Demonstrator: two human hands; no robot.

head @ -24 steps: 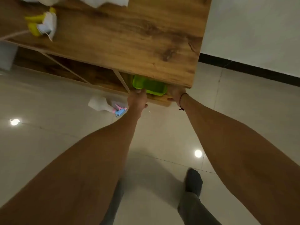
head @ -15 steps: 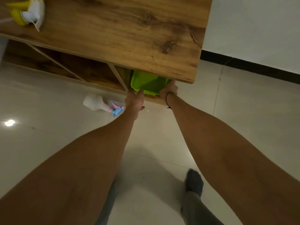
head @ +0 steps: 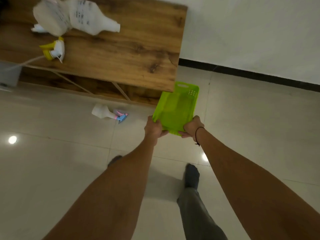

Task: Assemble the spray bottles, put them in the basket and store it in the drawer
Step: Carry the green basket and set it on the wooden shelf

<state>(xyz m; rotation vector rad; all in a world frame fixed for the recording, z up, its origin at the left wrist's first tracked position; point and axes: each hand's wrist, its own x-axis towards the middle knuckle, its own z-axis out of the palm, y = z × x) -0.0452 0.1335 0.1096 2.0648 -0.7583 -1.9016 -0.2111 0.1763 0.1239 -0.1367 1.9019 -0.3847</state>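
Note:
I hold an empty bright green plastic basket (head: 176, 108) out over the floor, just off the table's right front corner. My left hand (head: 155, 127) grips its near left corner and my right hand (head: 191, 126) grips its near right corner. On the wooden table (head: 121, 49) lie two white bottles without heads, one (head: 52, 19) at the back left and one (head: 93, 19) beside it, and a yellow and white spray head (head: 53, 50). An assembled white bottle with a pink and blue spray head (head: 108, 114) lies on the floor in front of the table.
Under the tabletop is an open wooden shelf (head: 97, 87) with thin white struts. A grey box (head: 9, 73) stands at the left edge. A white wall with a black skirting (head: 251, 75) runs to the right. My feet stand on the glossy tiled floor (head: 52, 161).
Both hands have pulled the green basket out from the shelf under the table and lifted it clear to the right front. The view has risen, showing more of the tabletop.

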